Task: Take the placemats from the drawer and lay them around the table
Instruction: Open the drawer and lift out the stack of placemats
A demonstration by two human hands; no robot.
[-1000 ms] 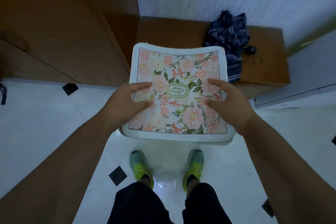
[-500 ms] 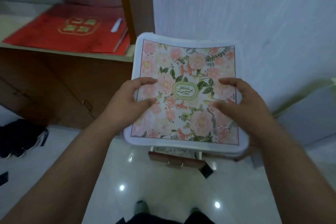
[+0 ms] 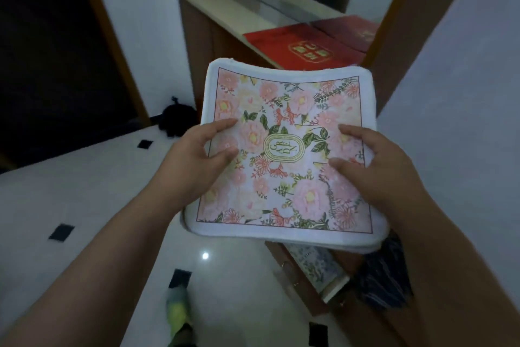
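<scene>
Head view: stack of floral placemats (image 3: 284,110) held flat, far edge toward 12 o'clock, near-square.
Left hand (image 3: 194,161): grasping its 9 o'clock edge.
Right hand (image 3: 377,169): grasping its 3 o'clock edge.

A: Task object?
B: Placemats (image 3: 284,110), a stack, square with rounded corners, white border, pink floral print, green leaves, oval gold label at centre.
A: Pose?
B: Held up roughly flat, far edge bowed upward, layers showing at the near right corner.
A: Where?
B: In the air above the open drawer (image 3: 315,265); another patterned mat lies inside it.
</scene>
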